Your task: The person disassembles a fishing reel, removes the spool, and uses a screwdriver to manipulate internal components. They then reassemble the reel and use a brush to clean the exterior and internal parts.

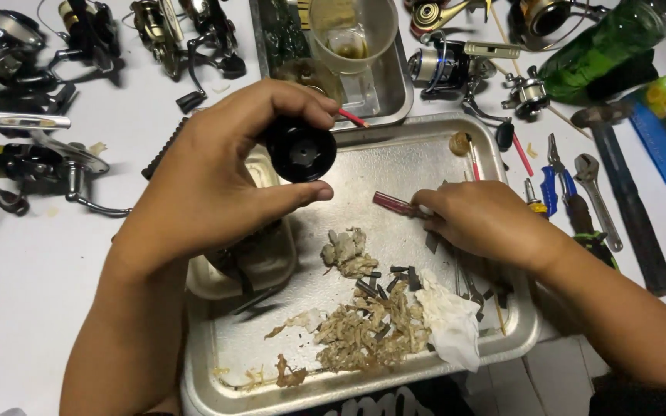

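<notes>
We saw the left hand (pixel 210 181) clamped on a round black spool-like part (pixel 301 149), thumb below and fingers curled over the top, held above the far-left corner of the metal tray (pixel 364 158). The right hand (pixel 481 219) rested low on the tray's right half, fingertips closed on a dark red handled tool (pixel 395 204) that lay flat on the tray floor, pointing left. Between the hands and the tray's near edge we had a clump of grey grease (pixel 344 248), a heap of brownish fibrous debris (pixel 368 327) with small black bits mixed in, and a crumpled white wipe (pixel 452 323) just right of that heap. A cream container (pixel 260 258) sat at the tray's left edge, partly under the left hand. Beyond the tray's far edge stood a second, smaller tray with a clear plastic cup (pixel 352 35) in it. Along the surface's left and far edges we saw several fishing reels (pixel 32 158). Right of the tray lay blue-handled pliers (pixel 555 181), an adjustable wrench (pixel 599 196) and a hammer (pixel 626 200); a green bottle (pixel 603 46) lay at the far-right corner.
</notes>
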